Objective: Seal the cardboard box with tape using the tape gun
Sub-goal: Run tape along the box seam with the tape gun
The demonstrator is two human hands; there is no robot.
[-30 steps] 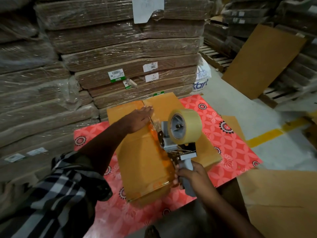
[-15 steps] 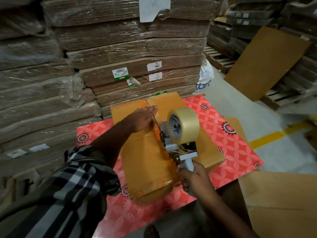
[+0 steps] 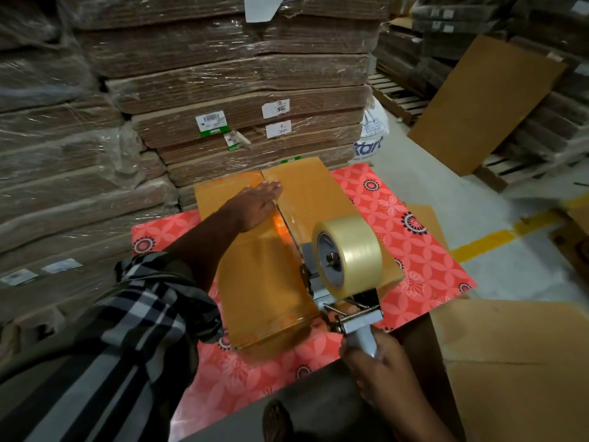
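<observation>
A flat brown cardboard box [image 3: 261,282] lies on a red flowered mat [image 3: 424,250], its two top flaps meeting in a centre seam. My left hand [image 3: 255,205] rests palm down and flat on the left flap, fingers reaching the seam at the far half. My right hand [image 3: 379,368] grips the handle of the grey tape gun [image 3: 347,311], which carries a thick roll of clear tape [image 3: 350,255]. The gun's front sits on the seam at the near half. Shiny clear tape covers the seam between the gun and my left hand.
Shrink-wrapped stacks of flat cardboard [image 3: 223,90] rise right behind the mat and to the left. Loose cardboard sheets lie at the right front [image 3: 516,362] and lean at the back right [image 3: 484,103]. A yellow floor line [image 3: 487,242] and wooden pallets [image 3: 398,97] are to the right.
The tape gun has come back toward me along the seam, leaving tape behind it. My left hand stays flat on the left flap.
</observation>
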